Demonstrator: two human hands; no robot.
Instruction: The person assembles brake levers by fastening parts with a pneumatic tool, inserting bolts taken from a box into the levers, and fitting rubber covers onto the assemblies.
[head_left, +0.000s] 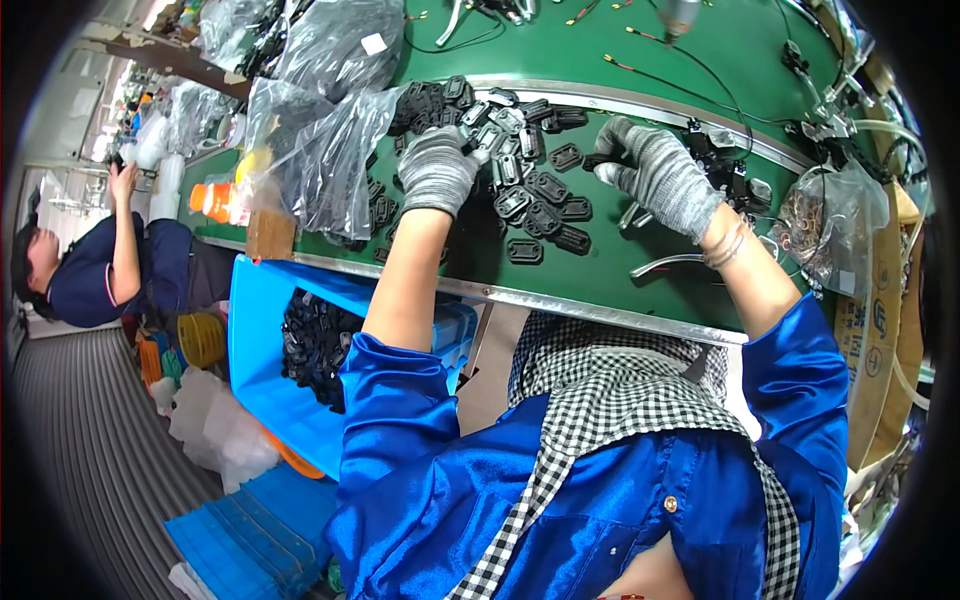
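Note:
Black oval plastic pieces (pixel 541 218) lie in a loose heap on the green worktable (pixel 420 262), some showing a paler grey face. My left hand (pixel 438 172), in a grey knitted glove, is over the heap's left side with its fingers curled down among the pieces; whatever they hold is hidden. To the right, my right hand (pixel 664 182), gloved the same way, pinches a small black plastic piece (pixel 597 160) between thumb and fingers. Just below that hand, a curved silver metal lever (pixel 665 264) rests on the table.
Clear plastic bags (pixel 330 150) crowd the left side, near an orange-capped bottle (pixel 215 200). A blue bin (pixel 262 330) of black parts stands below the table edge. A bag of small coppery parts (pixel 815 225) sits at right. Another person (pixel 100 255) is at far left.

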